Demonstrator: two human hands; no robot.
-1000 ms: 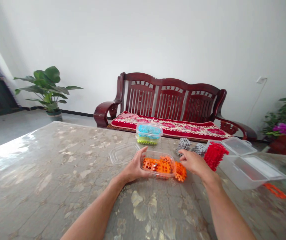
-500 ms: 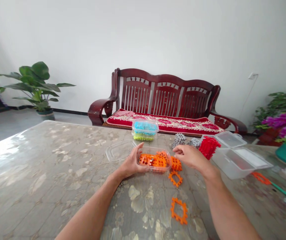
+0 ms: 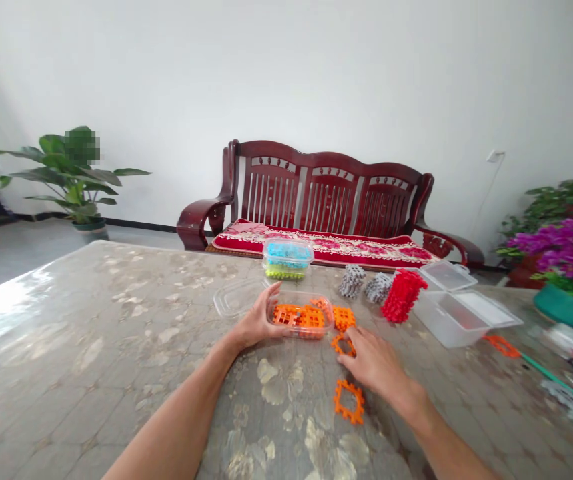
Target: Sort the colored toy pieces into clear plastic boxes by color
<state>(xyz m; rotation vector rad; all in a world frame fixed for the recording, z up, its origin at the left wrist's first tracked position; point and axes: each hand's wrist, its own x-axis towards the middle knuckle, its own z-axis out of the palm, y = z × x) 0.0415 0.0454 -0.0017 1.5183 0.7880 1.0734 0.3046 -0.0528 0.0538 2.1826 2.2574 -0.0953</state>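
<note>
A clear plastic container (image 3: 300,333) holds several orange interlocking plastic pieces (image 3: 311,318). My left hand (image 3: 261,319) grips its left end, thumb in front and fingers behind. Just right of the container, my right hand (image 3: 373,360) has thumb and fingertips closed at the right edge of an orange ring-shaped piece (image 3: 339,345) on the table. Behind that ring lies an orange grid piece (image 3: 343,318), touching or close to the container. A second orange ring-shaped piece (image 3: 349,402) lies nearer to me.
A clear lid (image 3: 231,301) lies behind my left hand. Containers of blue and green pieces (image 3: 287,257) are stacked at the back. Grey stacks (image 3: 351,281), a red stack (image 3: 402,295) and an open translucent box (image 3: 453,327) stand right. A purple flower pot (image 3: 569,310) is far right.
My right hand has moved down and toward me, from beside the orange grid piece to the nearer ring-shaped piece. My left hand stays on the container; the view has shifted slightly.
</note>
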